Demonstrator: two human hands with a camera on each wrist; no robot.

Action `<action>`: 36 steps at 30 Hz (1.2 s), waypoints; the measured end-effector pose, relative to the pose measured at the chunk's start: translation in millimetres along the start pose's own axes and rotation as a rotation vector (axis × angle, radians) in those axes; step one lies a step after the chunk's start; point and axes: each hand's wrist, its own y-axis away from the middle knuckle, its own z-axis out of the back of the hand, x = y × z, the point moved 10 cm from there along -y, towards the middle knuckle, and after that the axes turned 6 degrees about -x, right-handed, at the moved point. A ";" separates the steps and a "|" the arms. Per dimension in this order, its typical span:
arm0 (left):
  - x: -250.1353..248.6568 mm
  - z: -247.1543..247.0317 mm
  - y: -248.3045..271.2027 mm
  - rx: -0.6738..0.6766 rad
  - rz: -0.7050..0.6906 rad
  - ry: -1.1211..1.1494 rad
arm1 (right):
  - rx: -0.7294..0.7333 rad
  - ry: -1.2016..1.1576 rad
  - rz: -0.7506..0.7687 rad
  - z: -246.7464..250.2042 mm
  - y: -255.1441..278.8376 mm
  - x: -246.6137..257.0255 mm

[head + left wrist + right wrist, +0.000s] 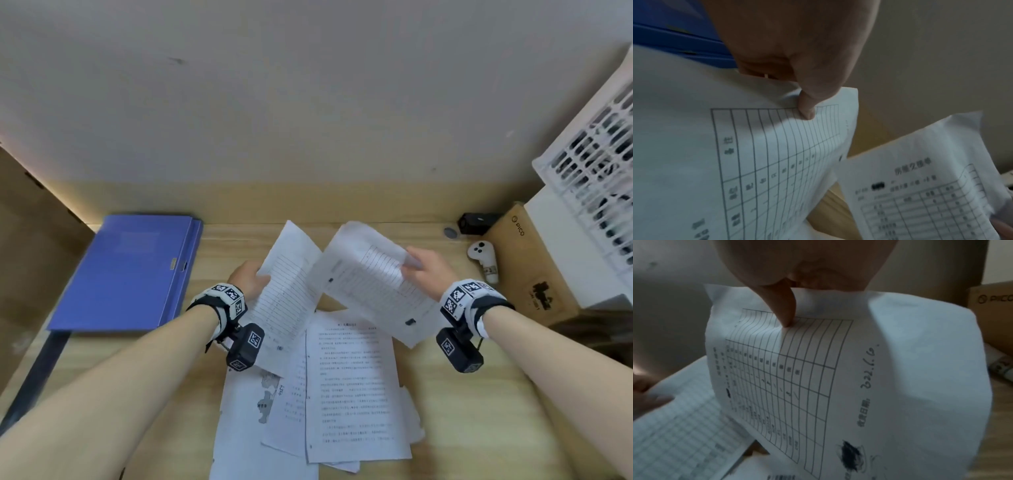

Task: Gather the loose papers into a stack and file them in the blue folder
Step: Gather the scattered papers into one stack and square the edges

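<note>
White ruled form sheets were found held aloft, one in each hand, above the wooden bench (479, 394). The left hand (247, 278) pinched the left form sheet (289, 291) at its left edge, thumb on top; the sheet's long axis ran away from the person, tilted slightly right. The right hand (426, 270) pinched the right form sheet (370, 284) near its far right corner, with the sheet slanting down toward the person. The near edges of the two sheets were observed almost meeting between the hands. Printed text pages (352, 387) lay fanned on the bench directly below. The blue folder (130, 270) lay closed to the left, just beside the left hand and well apart from the right; filing was judged to favour the left side.
</note>
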 end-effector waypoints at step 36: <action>-42.8 -18.3 -21.7 0.174 -0.183 0.220 | 0.215 0.109 0.246 -82.8 -36.2 64.0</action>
